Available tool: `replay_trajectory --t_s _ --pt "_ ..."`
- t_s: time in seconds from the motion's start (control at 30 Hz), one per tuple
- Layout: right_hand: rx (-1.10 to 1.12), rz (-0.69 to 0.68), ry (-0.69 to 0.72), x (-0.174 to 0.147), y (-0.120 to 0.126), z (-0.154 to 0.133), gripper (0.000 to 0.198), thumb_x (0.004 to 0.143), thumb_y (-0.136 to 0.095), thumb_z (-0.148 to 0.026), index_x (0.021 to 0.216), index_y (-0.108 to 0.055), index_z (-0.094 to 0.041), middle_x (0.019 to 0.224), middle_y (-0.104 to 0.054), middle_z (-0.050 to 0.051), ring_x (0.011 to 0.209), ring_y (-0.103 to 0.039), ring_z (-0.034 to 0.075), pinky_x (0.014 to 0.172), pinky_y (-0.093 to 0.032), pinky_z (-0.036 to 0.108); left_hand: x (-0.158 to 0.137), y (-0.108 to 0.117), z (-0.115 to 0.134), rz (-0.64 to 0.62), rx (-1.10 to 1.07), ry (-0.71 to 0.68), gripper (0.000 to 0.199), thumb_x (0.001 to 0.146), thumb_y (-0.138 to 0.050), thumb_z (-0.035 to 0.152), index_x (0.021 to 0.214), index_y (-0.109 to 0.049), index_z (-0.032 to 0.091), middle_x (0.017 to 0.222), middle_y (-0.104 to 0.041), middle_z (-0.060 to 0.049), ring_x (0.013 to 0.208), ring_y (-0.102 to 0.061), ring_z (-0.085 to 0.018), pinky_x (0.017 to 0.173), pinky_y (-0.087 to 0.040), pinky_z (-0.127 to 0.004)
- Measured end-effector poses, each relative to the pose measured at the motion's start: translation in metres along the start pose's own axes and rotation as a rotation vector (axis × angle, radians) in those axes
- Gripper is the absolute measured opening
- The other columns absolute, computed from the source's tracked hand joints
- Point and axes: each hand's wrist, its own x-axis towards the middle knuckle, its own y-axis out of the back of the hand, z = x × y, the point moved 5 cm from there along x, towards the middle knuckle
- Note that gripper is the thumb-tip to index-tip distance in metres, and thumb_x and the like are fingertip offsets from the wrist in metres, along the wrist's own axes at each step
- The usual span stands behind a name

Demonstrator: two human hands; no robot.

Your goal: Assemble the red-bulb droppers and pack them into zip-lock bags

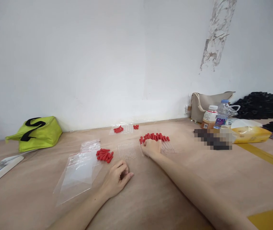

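My right hand (152,147) reaches over the left end of a row of glass droppers with red rubber bulbs (160,136). Its fingers are closed around a dropper at that end, and the hand hides part of the row. My left hand (118,177) rests on the table with curled fingers, thumb apart, holding nothing. Just beyond it lie bare clear glass tubes (127,150) side by side. To their left is a heap of loose red rubber bulbs (104,155), touching the edge of clear zip bags (77,172).
Near the wall, a clear bag with red bulbs (118,129) lies flat. A lime-green bag (39,132) and a white box (2,171) stand left. Right are a drink bottle (210,117), water bottle (222,113), tissue pack (251,134), beige bag (208,100) and black pile (263,105).
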Motion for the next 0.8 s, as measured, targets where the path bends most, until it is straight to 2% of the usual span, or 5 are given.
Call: replay_trajectory --t_s 0.1,0.2,0.47,0.57,0.8 --pt "-0.028 -0.017 -0.005 0.002 -0.005 0.001 0.031 0.079 -0.037 -0.032 0.076 -0.064 -0.016 0.078 -0.066 0.011 0.076 -0.058 0.022 0.079 -0.022 0.039 0.000 0.000 -0.001 -0.007 -0.004 0.001 0.007 0.081 -0.047 0.025 0.080 -0.049 0.018 0.075 -0.051 0.000 0.059 -0.047 -0.012 0.055 -0.039 -0.024" --pt "-0.032 -0.012 -0.004 0.002 -0.006 0.004 0.034 0.080 -0.037 -0.034 0.077 -0.064 -0.015 0.079 -0.065 0.013 0.075 -0.058 0.022 0.078 -0.021 0.039 -0.001 -0.001 -0.001 -0.021 -0.013 -0.004 0.009 0.082 -0.046 0.025 0.087 -0.051 0.019 0.079 -0.052 -0.002 0.061 -0.049 -0.013 0.057 -0.040 -0.025" --pt "-0.026 0.058 0.081 -0.002 0.000 -0.004 0.025 0.076 -0.043 -0.032 0.081 -0.062 -0.017 0.078 -0.065 0.008 0.077 -0.057 0.020 0.079 -0.021 0.037 0.000 -0.002 -0.001 -0.041 -0.018 -0.010 0.011 0.082 -0.046 0.023 0.087 -0.054 0.018 0.081 -0.054 -0.003 0.063 -0.050 -0.013 0.058 -0.042 -0.025" --pt "-0.089 0.021 0.127 -0.003 -0.001 -0.015 0.025 0.075 -0.044 -0.032 0.081 -0.062 -0.015 0.081 -0.065 0.010 0.079 -0.057 0.022 0.083 -0.018 0.040 0.000 -0.003 0.001 -0.058 -0.012 -0.024 0.011 0.083 -0.044 0.022 0.085 -0.055 0.018 0.081 -0.054 -0.003 0.065 -0.051 -0.013 0.060 -0.042 -0.025" --pt "-0.156 -0.087 0.109 0.004 -0.011 -0.032 0.020 0.075 -0.045 -0.018 0.079 -0.064 -0.011 0.078 -0.066 0.015 0.076 -0.059 0.025 0.085 -0.016 0.044 0.001 -0.003 0.000 -0.066 -0.011 -0.028 0.011 0.082 -0.045 0.019 0.081 -0.056 0.018 0.080 -0.054 -0.002 0.071 -0.051 -0.014 0.063 -0.042 -0.026"
